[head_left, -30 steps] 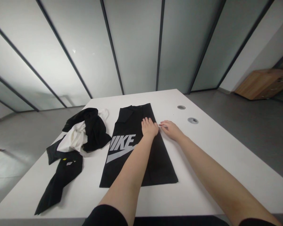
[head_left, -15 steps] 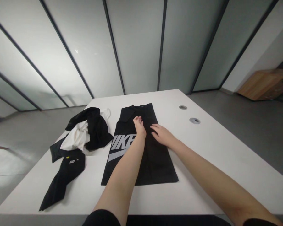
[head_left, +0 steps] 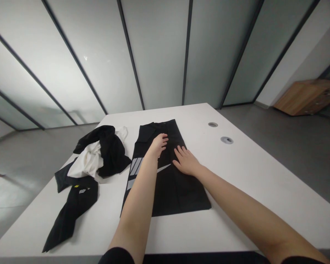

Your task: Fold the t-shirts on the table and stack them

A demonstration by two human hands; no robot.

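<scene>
A folded black fabric T-shirt with large pale grey printed lettering (head_left: 167, 194) lies flat near the middle of the long white rectangular surface (head_left: 236, 168). Its long axis runs away from the person, roughly along the length of the surface: the neckline is at the far end, the straight hem at the near end. A sleeve is folded onto the body at the far left corner. The print sits toward the left side, partly covered by the left forearm.

The left hand (head_left: 160, 144) is over the upper middle, loosely open, its slightly curled fingers pointing right; whether it touches the cloth cannot be told. The right hand (head_left: 185, 160) is spread flat on the right side, gripping nothing. Left of the T-shirt lies a rumpled pile of black and white cloth garments (head_left: 86, 161).
</scene>
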